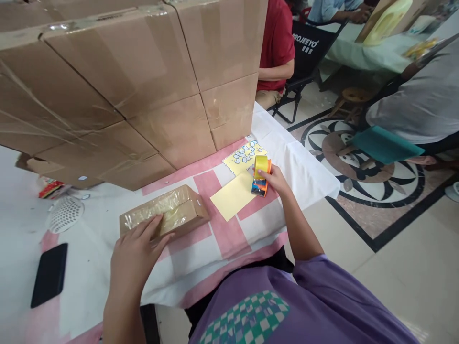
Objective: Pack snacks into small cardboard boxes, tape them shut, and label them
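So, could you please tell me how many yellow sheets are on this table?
2: a plain sheet beside the tape dispenser, a patchy sheet beyond it, near the stacked boxes; others may be hidden.

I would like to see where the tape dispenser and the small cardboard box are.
Tape dispenser (261,165): head view, on its yellow roll.
Small cardboard box (175,207): head view, on its taped top.

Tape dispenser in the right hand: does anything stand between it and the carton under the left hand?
Nothing upright shows between the tape dispenser and the small carton; only a plain yellow sheet lies flat there. The left hand covers part of the carton.
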Available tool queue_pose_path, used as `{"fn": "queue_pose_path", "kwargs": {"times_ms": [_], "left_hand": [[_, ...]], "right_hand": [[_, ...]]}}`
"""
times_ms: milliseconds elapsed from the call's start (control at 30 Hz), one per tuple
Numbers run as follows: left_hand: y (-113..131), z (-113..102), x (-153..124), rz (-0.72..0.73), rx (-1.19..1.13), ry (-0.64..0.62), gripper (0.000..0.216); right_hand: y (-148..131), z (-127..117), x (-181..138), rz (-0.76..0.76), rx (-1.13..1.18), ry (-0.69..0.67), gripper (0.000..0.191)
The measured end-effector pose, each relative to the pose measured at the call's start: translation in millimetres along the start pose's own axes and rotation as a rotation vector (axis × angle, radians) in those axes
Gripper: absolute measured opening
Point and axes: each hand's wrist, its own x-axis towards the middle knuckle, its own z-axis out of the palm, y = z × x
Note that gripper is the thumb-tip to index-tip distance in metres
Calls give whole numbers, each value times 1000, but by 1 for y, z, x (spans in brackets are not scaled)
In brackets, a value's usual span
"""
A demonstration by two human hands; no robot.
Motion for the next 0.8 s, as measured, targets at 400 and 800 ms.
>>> {"fn": "queue_pose_path", "kwargs": {"times_ms": [400, 800], "left_hand": [[129, -19, 8, 156, -629, 103, 88], [134, 5, 4, 27, -1175, -273, 87]], "right_hand": [[-79, 91, -127, -137, 161, -199, 65], [-68, 119, -146, -118, 194, -305, 63]]}}
